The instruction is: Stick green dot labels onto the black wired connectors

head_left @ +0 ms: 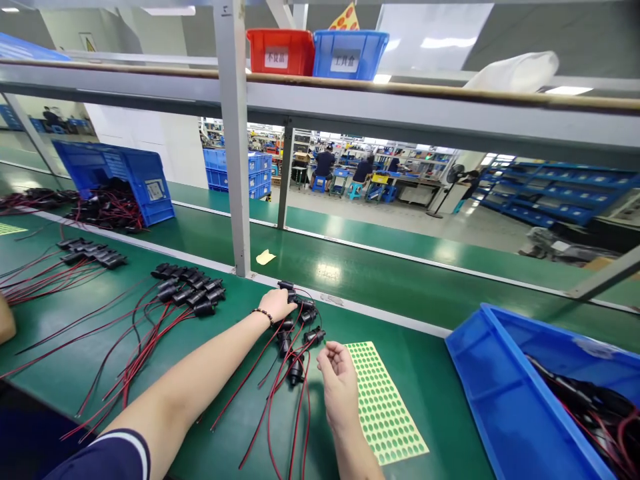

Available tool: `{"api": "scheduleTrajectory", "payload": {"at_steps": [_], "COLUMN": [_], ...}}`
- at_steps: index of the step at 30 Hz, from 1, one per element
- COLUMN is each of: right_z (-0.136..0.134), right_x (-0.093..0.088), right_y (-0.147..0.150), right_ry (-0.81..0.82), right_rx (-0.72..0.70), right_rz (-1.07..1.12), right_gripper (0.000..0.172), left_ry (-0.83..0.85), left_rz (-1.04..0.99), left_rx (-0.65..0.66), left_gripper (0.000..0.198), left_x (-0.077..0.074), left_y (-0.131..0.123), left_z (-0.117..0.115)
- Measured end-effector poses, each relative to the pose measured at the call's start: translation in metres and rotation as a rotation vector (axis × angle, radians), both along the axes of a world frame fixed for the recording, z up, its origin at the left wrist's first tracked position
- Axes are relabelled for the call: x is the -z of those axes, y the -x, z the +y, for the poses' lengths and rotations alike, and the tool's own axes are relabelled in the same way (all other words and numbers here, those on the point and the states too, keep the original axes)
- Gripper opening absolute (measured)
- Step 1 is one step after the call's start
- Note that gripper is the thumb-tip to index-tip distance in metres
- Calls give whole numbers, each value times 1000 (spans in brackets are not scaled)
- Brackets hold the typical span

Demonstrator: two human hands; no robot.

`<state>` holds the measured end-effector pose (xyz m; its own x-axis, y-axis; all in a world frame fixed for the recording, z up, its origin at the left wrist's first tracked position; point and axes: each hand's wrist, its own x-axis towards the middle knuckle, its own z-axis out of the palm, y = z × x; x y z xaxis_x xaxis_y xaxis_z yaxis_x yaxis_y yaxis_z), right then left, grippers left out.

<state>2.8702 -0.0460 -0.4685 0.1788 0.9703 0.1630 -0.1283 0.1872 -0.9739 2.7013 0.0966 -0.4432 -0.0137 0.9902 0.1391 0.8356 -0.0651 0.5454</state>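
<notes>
My left hand (278, 305) reaches to the far side of a loose group of black cylindrical parts with red and black wires. Its fingers are closed on one black wired part (287, 287), which they partly hide. Nearer to me, more of these parts, such as this black cylinder (295, 370), lie with their wires trailing towards me. My right hand (340, 380) is held just right of the group, thumb and fingertips pinched together; what is between them is too small to make out. Beside it lies a pale yellow sheet of green round stickers (387, 407), partly covered by that hand.
Rows of similar parts (187, 287) lie to the left. A blue bin (480, 373) holding wired parts stands at right; another blue bin (157, 190) lies tipped at back left. A metal post (235, 147) rises ahead. Another person's arm (6, 320) shows at the left edge.
</notes>
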Motion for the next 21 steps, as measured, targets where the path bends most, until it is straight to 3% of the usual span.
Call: {"api": "scheduleTrajectory", "payload": {"at_steps": [3, 7, 13, 15, 17, 21], "right_z": [0, 0, -3, -4, -4, -6], "right_x": [-2, -4, -11, -13, -14, -17], "right_y": [0, -1, -2, -1, 0, 2], "right_ry": [6, 60, 147, 149, 141, 127], "right_rx": [8, -2, -74, -80, -80, -89], "right_rz": [27, 146, 422, 429, 401, 350], "right_gripper": [29, 26, 17, 16, 15, 14], "left_ry": [68, 140, 230, 326, 416, 391], "left_rz": [-114, -378, -911, -1182, -1304, -1209], "left_rx": [-17, 14, 132, 212, 307, 448], "left_gripper": [11, 13, 17, 20, 24, 27], "left_x": [7, 8, -16, -22, -21, 0], "left_y": [-5, 12, 46, 39, 22, -13], "left_z": [3, -5, -56, -82, -106, -137]}}
